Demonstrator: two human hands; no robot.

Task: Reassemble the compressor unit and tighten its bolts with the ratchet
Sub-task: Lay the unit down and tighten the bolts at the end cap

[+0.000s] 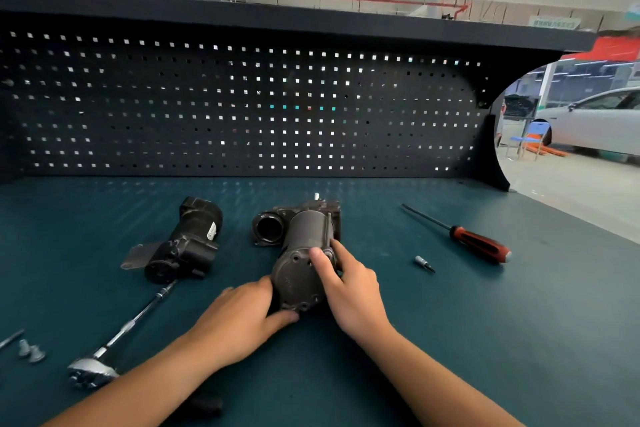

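Steadying compressor (298, 253) on bench (450, 322) — left hand (239, 315) cups cap's (294, 282) left edge, thumb under rim, likely stopping roll. Right hand (349, 284) clamps right side, thumb pressed on cap, fingertips (337, 251) at long bolt (328, 229) — probably seating it. Ratchet (114, 340) idle, left of left fingers.
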